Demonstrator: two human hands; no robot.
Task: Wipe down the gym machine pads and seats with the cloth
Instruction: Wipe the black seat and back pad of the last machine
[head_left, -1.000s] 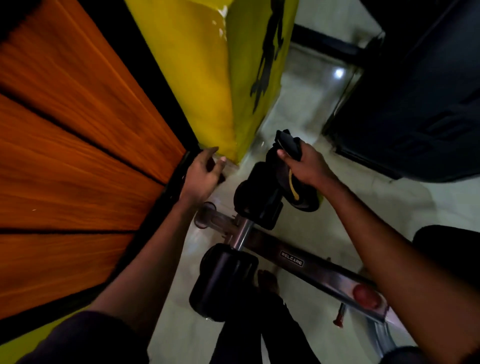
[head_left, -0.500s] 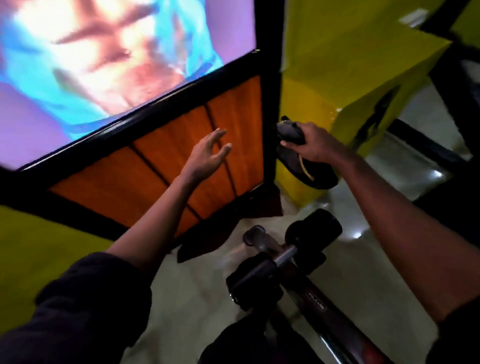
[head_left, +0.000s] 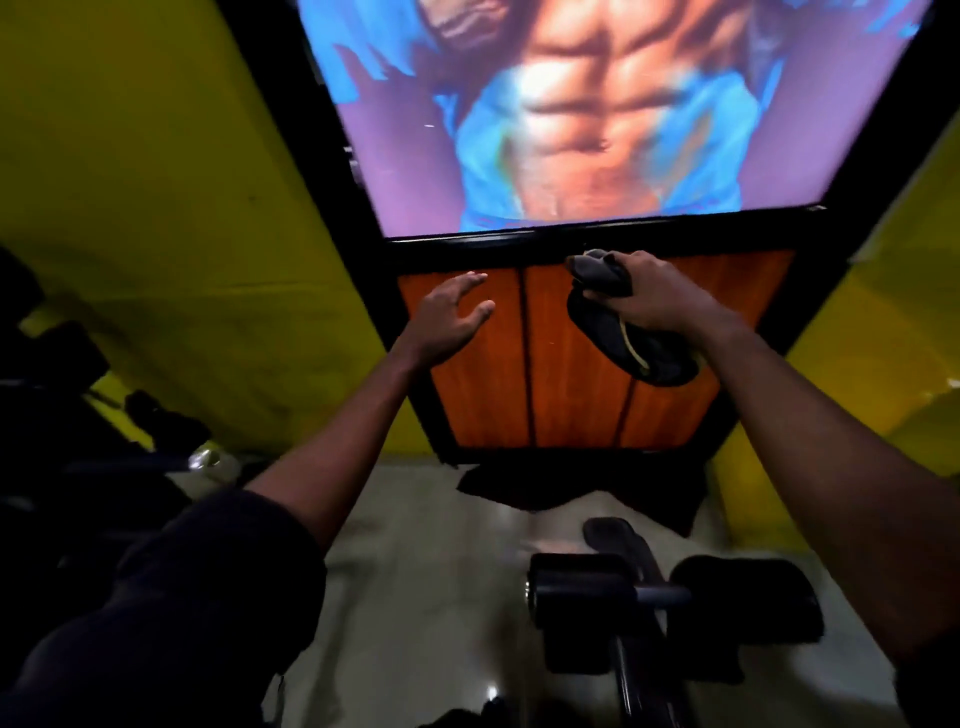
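My right hand (head_left: 655, 296) grips a dark cloth (head_left: 628, 343) with a yellowish edge, held up in front of the orange wall panel. The cloth hangs below my fist. My left hand (head_left: 451, 317) is raised beside it with fingers spread, holding nothing. Low in the view, two black roller pads (head_left: 582, 592) (head_left: 748, 597) sit on a metal bar of the gym machine, well below both hands. A third dark pad (head_left: 613, 535) lies just behind them.
An orange wooden panel (head_left: 493, 395) in a black frame stands ahead, under a large poster (head_left: 597, 104). Yellow walls (head_left: 156, 208) flank it. Dark gym equipment (head_left: 78, 405) fills the left side. A dark mat (head_left: 519, 488) lies on the pale floor.
My view has swung up from the roller pads to the wall. Both hands rose away from the machine, the right one still carrying the cloth, the left one letting go and spreading open.
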